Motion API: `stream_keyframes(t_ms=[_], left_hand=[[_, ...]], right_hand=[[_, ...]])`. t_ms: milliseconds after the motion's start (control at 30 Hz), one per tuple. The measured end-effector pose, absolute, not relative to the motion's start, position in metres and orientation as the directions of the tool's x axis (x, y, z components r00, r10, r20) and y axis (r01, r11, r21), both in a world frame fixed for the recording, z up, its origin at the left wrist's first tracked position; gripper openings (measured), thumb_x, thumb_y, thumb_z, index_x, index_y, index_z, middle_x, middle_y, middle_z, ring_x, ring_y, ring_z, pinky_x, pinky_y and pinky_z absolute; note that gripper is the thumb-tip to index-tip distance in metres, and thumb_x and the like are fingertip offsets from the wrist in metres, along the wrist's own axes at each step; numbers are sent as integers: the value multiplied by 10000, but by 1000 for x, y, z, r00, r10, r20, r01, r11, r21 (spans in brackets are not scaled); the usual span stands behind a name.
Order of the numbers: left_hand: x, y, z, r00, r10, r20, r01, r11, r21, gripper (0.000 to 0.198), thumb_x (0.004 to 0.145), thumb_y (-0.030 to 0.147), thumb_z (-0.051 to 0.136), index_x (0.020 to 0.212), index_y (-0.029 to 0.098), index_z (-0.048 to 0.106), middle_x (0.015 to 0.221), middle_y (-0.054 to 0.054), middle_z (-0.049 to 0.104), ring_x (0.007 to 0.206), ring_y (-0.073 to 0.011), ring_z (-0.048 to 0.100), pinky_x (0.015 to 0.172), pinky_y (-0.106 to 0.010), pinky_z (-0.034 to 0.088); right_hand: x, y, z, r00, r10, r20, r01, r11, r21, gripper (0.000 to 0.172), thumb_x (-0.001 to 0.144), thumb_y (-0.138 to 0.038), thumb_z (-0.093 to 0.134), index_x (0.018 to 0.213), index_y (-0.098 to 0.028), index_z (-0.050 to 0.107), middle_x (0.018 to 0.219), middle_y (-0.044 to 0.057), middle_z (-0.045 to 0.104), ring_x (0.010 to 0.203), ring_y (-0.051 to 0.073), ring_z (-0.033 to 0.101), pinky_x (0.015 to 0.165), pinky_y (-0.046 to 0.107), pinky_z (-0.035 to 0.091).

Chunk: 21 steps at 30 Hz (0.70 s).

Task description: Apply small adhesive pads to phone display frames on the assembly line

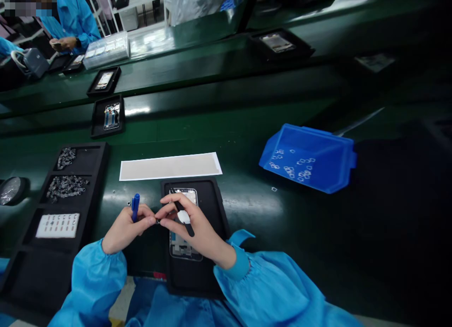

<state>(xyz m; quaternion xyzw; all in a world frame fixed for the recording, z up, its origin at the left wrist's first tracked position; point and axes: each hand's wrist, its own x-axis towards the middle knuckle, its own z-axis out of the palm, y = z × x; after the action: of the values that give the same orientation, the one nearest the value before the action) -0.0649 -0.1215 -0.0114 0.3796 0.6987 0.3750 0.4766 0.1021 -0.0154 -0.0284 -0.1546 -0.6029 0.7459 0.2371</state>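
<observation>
Above the left edge of a shallow black tray (212, 265), the worker's two hands meet at the fingertips. Left hand (132, 223) and right hand (190, 225) are each closed to a pinch on a tiny dark piece (157, 221), too small for me to make out. A glossy blue pen (135, 207) stands up from the left fingers; a slim black tool with a white band (183, 217) lies across the right hand. Below them, inside the tray, sits a phone frame (185, 251), rectangular, thin-rimmed and round-cornered, partly covered by the right hand.

Puffy, gathered blue sleeves (93, 270) rest near the dark green desk (247, 214), whose smooth top throws back pale glare. A flat beige strip (171, 167) with a white border lies beyond the tray. To the left, a long matte black tray (38, 275) holds heaps of small parts (67, 188) and a white card (58, 225). Off right, thin white loops (289, 171) are scattered in a blue plastic bin (328, 159). Across the room, a blue-coated co-worker (79, 16) stands beside a clear plastic stack (108, 49).
</observation>
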Motion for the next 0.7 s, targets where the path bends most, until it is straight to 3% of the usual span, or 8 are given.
stream_keyframes(t_ms=[233,367,467,600,700], left_hand=[[-59,-117,-5,-257,913,-315,263,380,887,341,815,505,639,734,175,675,637,9,535,499,-92,423,457,-225,338],[-52,-119,-9,-502,864,-32,279,197,940,413,931,525,498,821,193,716,689,-19,580,553,-117,483,515,-253,392],[-44,-120,-10,-693,675,255,319,-30,947,585,954,613,379,678,188,671,689,-43,579,644,-149,542,595,-284,436],[-31,-121,-10,-730,544,414,384,-174,907,688,928,686,290,506,194,521,528,-15,463,510,-136,463,485,-283,366],[-22,-121,-14,-664,566,489,470,-194,861,651,963,617,303,536,193,551,563,-31,530,506,-139,501,479,-290,390]], right_hand=[[108,-11,-30,-828,558,55,-197,-198,-960,306,859,-286,699,1113,-243,533,891,18,709,820,183,679,810,360,551],[112,-13,-34,-791,612,26,-253,-288,-924,336,856,-332,723,1117,-255,527,898,13,692,870,182,674,833,352,531],[114,-14,-39,-784,621,-24,-281,-388,-878,361,842,-346,746,1117,-263,527,899,2,681,870,173,673,831,340,529],[115,-16,-43,-791,608,-70,-285,-468,-837,385,823,-342,766,1115,-264,527,902,-7,671,858,173,690,809,328,544],[115,-18,-42,-791,607,-78,-268,-458,-847,381,831,-345,753,1124,-266,523,916,-7,669,854,179,700,832,346,549]])
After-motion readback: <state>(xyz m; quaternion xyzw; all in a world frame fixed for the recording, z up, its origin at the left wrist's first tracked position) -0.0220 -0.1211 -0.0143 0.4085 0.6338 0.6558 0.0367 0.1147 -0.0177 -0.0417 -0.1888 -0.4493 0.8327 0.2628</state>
